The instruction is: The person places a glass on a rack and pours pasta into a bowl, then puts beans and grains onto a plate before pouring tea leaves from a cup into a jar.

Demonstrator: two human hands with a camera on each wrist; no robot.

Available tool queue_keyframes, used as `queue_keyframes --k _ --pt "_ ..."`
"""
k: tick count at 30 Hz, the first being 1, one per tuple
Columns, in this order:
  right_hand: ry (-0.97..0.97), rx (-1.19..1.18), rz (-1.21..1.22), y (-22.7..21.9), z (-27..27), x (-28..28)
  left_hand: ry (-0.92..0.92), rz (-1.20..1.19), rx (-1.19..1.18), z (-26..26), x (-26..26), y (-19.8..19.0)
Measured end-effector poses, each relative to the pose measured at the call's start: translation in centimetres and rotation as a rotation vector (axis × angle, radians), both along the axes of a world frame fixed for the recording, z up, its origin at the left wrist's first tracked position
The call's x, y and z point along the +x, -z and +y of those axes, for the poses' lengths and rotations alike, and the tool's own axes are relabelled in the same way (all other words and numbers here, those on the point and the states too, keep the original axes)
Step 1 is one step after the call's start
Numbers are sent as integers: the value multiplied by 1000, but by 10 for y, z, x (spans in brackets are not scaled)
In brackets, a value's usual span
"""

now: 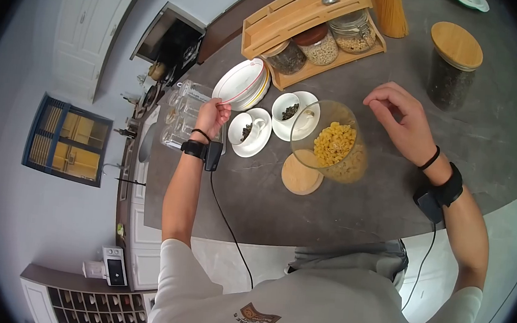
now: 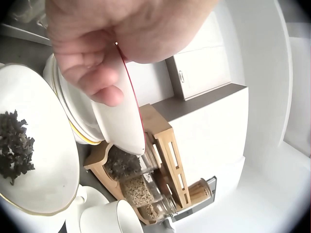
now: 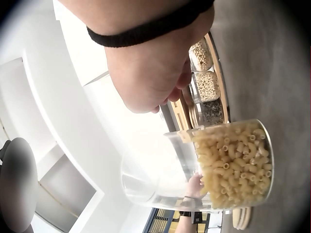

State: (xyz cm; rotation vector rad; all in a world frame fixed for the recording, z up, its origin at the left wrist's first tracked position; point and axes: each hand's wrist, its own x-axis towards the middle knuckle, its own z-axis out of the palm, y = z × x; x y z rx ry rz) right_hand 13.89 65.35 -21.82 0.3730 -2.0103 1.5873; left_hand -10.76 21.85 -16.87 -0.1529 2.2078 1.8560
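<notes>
My left hand [image 1: 212, 118] pinches the edge of a white plate [image 1: 238, 78] with a thin red rim, the top one of a stack. In the left wrist view this plate [image 2: 121, 109] stands tilted over the others, thumb and fingers at its edge. Two white cups on saucers, the near cup [image 1: 238, 129] and the far cup [image 1: 283, 109], hold dark dried leaves beside the stack. My right hand [image 1: 404, 122] hovers with loosely bent fingers and holds nothing. Left of it stands a lidless glass jar [image 1: 356, 167], partly filled with macaroni [image 1: 334, 142].
A round wooden lid [image 1: 299, 176] lies by the glass jar. Behind the cups, a wooden rack [image 1: 309, 7] holds several jars of grains. A dark-filled jar with a wooden lid [image 1: 457, 45] stands far right. Clear glassware [image 1: 179, 121] sits left of the left hand.
</notes>
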Motion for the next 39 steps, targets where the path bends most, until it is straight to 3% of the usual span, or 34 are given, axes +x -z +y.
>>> queue_keyframes --k 11,26,29,32,35,39 --pt "-1 29 9 -2 2 1 -56 -19 -17 -3 -16 17" --pt "-12 46 -12 1 -2 -1 -9 -65 9 -9 -10 15" --pt "-8 49 -11 0 -2 -1 76 -67 80 -20 -18 21" --pt "-1 44 -6 1 -2 -1 93 -36 10 -25 -13 14" --pt "0 46 -10 1 -1 -1 -28 287 -227 10 44 -16" --pt "18 50 -3 4 1 -3 307 667 -704 56 125 -44"
